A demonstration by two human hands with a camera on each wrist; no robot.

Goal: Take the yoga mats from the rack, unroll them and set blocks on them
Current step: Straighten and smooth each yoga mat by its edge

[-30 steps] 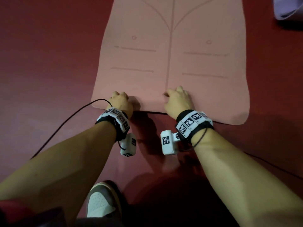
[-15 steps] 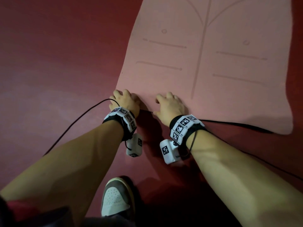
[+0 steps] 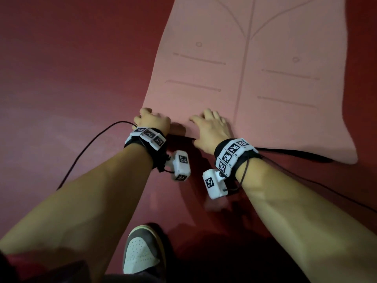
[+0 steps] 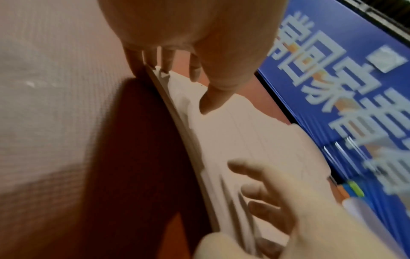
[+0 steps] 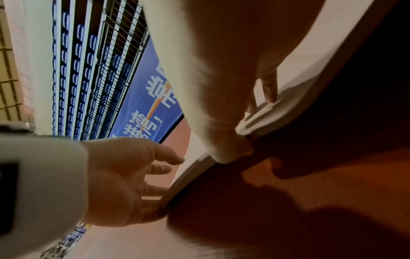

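I see the pink mat (image 3: pixel 255 82) has slid toward two o'clock on the red floor (image 3: pixel 61 78); my left hand (image 3: pixel 152 121) and right hand (image 3: pixel 210 129) still pinch its near edge, squaring it; blocks come next.

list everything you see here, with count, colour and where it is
yoga mat: one, pink, unrolled on the floor, near edge lifted
floor: one, dark red, under the mat
cable: one, black, on the floor at left
banner: one, blue with white characters, beyond the mat
shoe: one, white toe with grey-brown trim, bottom centre
wrist cameras: two, white, under the wrists
left hand: grip on the mat's near left corner
right hand: grip on the near edge
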